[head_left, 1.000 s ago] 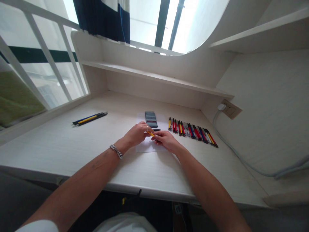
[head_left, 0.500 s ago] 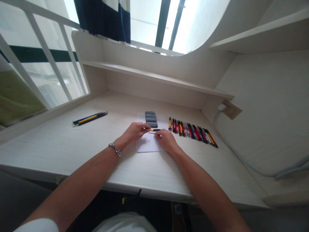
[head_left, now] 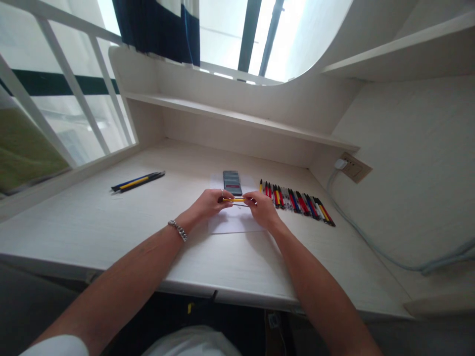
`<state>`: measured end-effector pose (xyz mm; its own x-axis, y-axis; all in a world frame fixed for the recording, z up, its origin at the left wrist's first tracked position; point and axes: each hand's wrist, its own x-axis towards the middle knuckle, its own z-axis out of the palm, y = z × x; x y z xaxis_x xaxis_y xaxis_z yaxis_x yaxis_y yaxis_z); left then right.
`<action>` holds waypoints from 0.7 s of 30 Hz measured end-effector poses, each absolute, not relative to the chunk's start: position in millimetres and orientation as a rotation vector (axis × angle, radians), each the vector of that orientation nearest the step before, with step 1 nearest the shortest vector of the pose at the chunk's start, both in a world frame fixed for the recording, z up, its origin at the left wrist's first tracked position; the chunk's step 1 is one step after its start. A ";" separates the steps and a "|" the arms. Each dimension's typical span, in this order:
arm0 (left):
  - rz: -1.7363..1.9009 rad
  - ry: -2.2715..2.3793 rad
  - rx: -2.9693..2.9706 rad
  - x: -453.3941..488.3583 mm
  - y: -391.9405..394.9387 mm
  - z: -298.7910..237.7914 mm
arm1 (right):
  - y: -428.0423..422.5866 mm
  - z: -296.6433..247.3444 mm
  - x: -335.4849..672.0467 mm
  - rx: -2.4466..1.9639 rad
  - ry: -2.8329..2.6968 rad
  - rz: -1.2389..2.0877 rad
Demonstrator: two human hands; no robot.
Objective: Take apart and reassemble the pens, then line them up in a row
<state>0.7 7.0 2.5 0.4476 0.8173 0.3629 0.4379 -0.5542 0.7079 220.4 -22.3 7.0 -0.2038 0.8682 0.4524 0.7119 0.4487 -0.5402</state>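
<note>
My left hand (head_left: 210,202) and my right hand (head_left: 262,208) meet over a white sheet of paper (head_left: 232,225) on the desk. Both pinch a yellow pen (head_left: 234,200), which lies level between them: the left fingers hold one end, the right fingers the other. A chain bracelet sits on my left wrist. Just behind the pen lies a dark phone (head_left: 232,182). To the right of my right hand a row of several pens (head_left: 297,200) in red, yellow, blue and black lies side by side.
Three pens (head_left: 138,181) lie together at the desk's left. A shelf (head_left: 237,118) runs along the back. At the right wall a plug sits in a socket (head_left: 349,167) and its grey cable (head_left: 371,242) trails across the desk's right part.
My right hand has moved up to the pen's free end and gripped it. The pen now lies level between both hands, a little farther from me.
</note>
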 end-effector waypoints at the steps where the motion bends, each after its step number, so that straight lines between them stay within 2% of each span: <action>1: 0.950 1.067 2.180 -0.3 7.3 2.8 | -21.8 8.4 224.5 -1.350 -1.974 0.294; 12: 0.661 1.139 2.313 1.1 5.1 0.1 | -23.5 7.5 236.0 -1.609 -2.193 0.347; 21: 0.718 1.353 2.297 -7.5 8.3 8.0 | -21.1 9.6 248.0 -1.635 -2.132 0.345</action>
